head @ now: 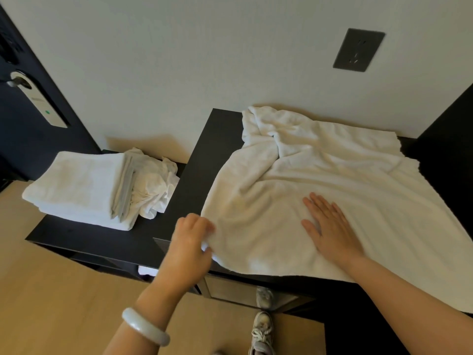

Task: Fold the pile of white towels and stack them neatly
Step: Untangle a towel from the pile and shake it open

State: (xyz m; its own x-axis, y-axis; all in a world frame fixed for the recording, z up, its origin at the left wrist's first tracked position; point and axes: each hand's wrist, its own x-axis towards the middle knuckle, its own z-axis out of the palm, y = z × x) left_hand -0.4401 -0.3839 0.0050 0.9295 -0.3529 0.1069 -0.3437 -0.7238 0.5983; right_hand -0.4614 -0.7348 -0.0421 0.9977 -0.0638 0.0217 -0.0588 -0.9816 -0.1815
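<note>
Pale wood floor (pixel 64 290): nearest item, lying in front of the dark counter (pixel 204 149). One laced shoe (pixel 261 331) stands on it at the counter's foot.

Bangle (pixel 144 326): pale, on the left wrist, short of the counter's front edge.

Left hand (pixel 189 247): at the counter's front-left corner. Its fingers are curled, pinching the near-left edge of the spread towel (pixel 345 170).

Right hand (pixel 330 226): on the counter top, palm down, fingers straight and splayed, pressing the towel flat.

Spread towel: white, covering most of the counter top. The near half is smooth; the far-left corner is bunched and creased by the wall.

Step in hand, as judged: smoothing and squaring before the first fold. The next move likely calls for freeing the bunched corner, then carrying the pinched edge across while the flat palm anchors the cloth.

Cubby (pixel 146 271): open, under the counter's front-left. It holds something white, too hidden to identify.

Lower ledge (pixel 102 239): left of the counter. It carries the folded stack (pixel 76 185), with a crumpled cloth (pixel 156 190) touching its counter-side face.

Wall (pixel 179 60): behind the counter, with a dark socket plate (pixel 358 49) above.

Door (pixel 25 149): far left of the counter, with a hanger (pixel 38 98) on its handle.
</note>
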